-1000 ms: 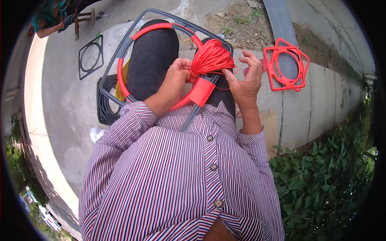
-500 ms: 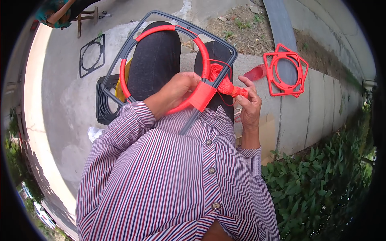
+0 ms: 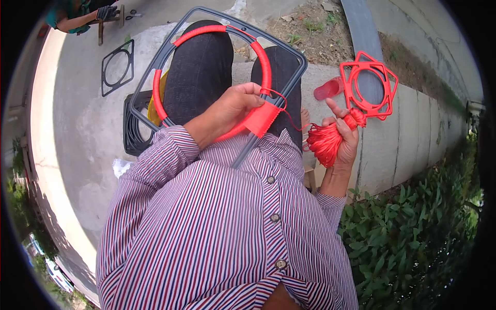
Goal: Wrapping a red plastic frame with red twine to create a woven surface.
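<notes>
Across my lap lies a dark grey rectangular frame point(image 3: 303, 64) with a round ring inside, parts of it closely wrapped in red cord point(image 3: 265, 67). My left hand point(image 3: 238, 108) grips the ring, thumb and fingers pinched beside a flat red piece point(image 3: 262, 118) with a toothed edge, which sits over the ring and the frame's bar. Out to the right, my right hand point(image 3: 345, 135) is closed round a bundle of red cord point(image 3: 324, 143), its index finger raised. A thin loose strand runs between the bundle and the ring.
Two overlapping red frames point(image 3: 388, 109) and a red shoe point(image 3: 329, 89) are at the right. On the concrete at left lie a grey frame point(image 3: 104, 77) and a dark stack of frames point(image 3: 135, 147). Another person's gloved hand point(image 3: 107, 13) shows at far left. Bushes point(image 3: 403, 232) stand lower right.
My right hand has moved right and slightly down with the cord bundle, away from the frame, drawing the strand out. The left hand has shifted slightly up the ring. A co-worker's gloved hand has appeared.
</notes>
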Tool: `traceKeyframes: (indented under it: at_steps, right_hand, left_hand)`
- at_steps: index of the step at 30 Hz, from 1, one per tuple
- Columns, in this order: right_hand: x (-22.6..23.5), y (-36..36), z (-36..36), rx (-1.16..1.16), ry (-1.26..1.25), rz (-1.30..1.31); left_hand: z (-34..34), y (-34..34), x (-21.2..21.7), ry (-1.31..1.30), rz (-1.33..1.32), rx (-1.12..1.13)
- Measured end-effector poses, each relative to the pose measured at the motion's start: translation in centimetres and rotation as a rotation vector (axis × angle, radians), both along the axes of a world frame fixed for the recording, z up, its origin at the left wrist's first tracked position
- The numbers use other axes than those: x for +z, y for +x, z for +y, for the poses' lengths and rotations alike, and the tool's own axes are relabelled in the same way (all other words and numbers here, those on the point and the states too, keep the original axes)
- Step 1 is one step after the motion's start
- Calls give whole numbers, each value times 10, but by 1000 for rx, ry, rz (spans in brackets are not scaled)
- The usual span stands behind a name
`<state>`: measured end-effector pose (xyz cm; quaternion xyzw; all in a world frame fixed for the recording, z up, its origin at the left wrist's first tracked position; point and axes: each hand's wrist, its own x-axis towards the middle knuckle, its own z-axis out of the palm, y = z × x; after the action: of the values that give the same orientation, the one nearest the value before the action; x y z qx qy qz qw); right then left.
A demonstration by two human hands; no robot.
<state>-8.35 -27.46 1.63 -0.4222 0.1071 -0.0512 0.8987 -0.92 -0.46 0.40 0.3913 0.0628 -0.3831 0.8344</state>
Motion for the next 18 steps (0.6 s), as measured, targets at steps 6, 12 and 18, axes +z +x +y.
traceKeyframes:
  at_steps: [6,12,18]
  right_hand:
    - [2,16,59,258,-348,185]
    - [18,4,50,254,-175,81]
    - [16,-3,-62,-52,-103,143]
  left_hand:
    - [-2,-6,9,179,-4,2]
    - [-2,0,0,177,-4,-13]
    - [6,0,5,110,73,47]
